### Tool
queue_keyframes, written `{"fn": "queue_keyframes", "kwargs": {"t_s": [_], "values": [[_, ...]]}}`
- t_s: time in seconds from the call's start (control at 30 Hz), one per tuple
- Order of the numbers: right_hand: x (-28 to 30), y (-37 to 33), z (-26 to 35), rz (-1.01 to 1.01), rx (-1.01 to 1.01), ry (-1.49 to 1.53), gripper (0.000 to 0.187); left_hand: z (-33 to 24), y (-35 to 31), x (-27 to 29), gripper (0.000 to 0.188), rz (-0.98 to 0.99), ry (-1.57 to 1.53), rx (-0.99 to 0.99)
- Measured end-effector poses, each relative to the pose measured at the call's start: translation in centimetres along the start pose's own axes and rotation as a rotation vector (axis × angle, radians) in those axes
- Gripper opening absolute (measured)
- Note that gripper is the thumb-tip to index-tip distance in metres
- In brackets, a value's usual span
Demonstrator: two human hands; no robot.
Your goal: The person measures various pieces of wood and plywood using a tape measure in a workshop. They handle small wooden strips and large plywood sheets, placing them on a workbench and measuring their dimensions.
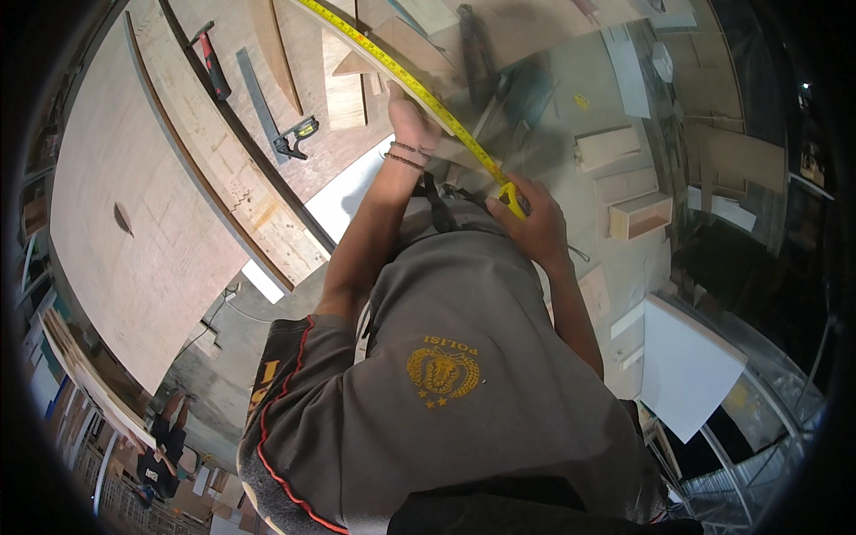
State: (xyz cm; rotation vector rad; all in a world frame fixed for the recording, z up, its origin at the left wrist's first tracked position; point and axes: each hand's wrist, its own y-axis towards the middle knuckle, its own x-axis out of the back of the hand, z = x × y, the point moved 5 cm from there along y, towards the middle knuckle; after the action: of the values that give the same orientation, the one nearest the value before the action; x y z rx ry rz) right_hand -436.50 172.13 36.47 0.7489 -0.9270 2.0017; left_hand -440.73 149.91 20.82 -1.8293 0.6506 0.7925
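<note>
A yellow tape measure's blade (pixel 392 67) runs from the top edge down to its case (pixel 512 200) by my waist. My right hand (pixel 539 223) is closed around that case. Directly alongside the blade lies a pale wooden strip (pixel 423 100). My left hand (pixel 413 123), with dark bracelets at the wrist, is wrapped against this strip from below; its fingertips are mostly hidden. Left of that hand, on the worktop, rests a combination square (pixel 260 102) with a dark head. A hammer (pixel 212 64) with a red and black grip lies farther left.
Long boards (pixel 209 160) and a plywood sheet (pixel 134 178) extend along the left. A small open wooden box (pixel 640 217) sits on the floor at right, above a white panel (pixel 687 366). Another person (pixel 160 464) is at lower left.
</note>
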Motion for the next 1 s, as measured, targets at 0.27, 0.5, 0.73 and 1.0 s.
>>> {"fn": "queue_keyframes", "kwargs": {"t_s": [0.27,0.5,0.73,1.0], "values": [[0.10,0.20,-0.06,0.008,-0.008,-0.026,0.056,0.03,-0.24,-0.21,0.040,-0.010,-0.013,0.012],[0.08,0.21,-0.16,0.001,0.003,-0.035,0.056,-0.01,-0.30,-0.27,0.040,-0.033,-0.004,0.015],[0.07,0.33,-0.17,-0.013,0.013,-0.052,0.057,-0.01,-0.45,-0.52,0.040,-0.028,-0.016,0.020],[0.19,0.29,0.09,-0.002,-0.003,-0.044,0.057,0.04,-0.47,-0.33,0.040,-0.028,-0.032,0.042]]}}
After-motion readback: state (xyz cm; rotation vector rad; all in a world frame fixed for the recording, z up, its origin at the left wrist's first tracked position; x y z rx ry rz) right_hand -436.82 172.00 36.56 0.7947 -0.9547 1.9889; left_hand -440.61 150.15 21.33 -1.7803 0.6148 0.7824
